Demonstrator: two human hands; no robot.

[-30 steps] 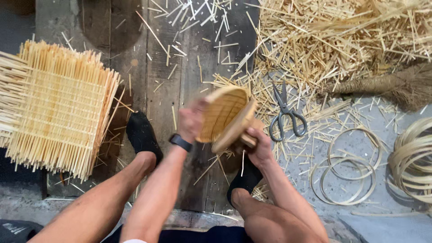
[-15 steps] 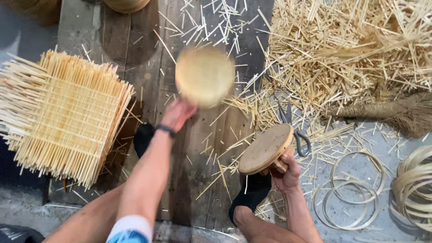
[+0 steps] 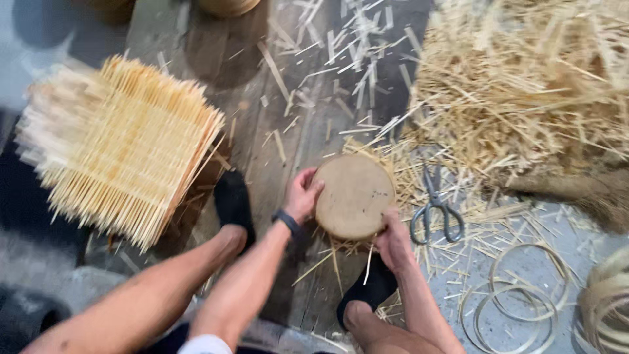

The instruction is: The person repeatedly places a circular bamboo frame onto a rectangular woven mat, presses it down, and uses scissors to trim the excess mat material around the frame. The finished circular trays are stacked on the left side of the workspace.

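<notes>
A round, flat-topped wooden disc (image 3: 354, 195) sits low over the plank floor between my feet. My left hand (image 3: 300, 195), with a dark band on the wrist, grips its left edge. At the lower right edge, my right hand (image 3: 393, 239) holds the disc from below. Loose bamboo slivers lie under and around it. My feet wear black socks (image 3: 232, 200) and rest on either side of the disc.
A stack of square woven bamboo mats (image 3: 118, 147) lies at the left. Grey scissors (image 3: 436, 206) lie just right of the disc. A big heap of bamboo strips (image 3: 524, 85) fills the upper right. Thin bamboo rings (image 3: 517, 295) and coils (image 3: 606, 301) lie at the lower right.
My left hand carried a round woven piece up and away, then came back without it. Both hands now hold the wooden disc, lowered toward the floor.
</notes>
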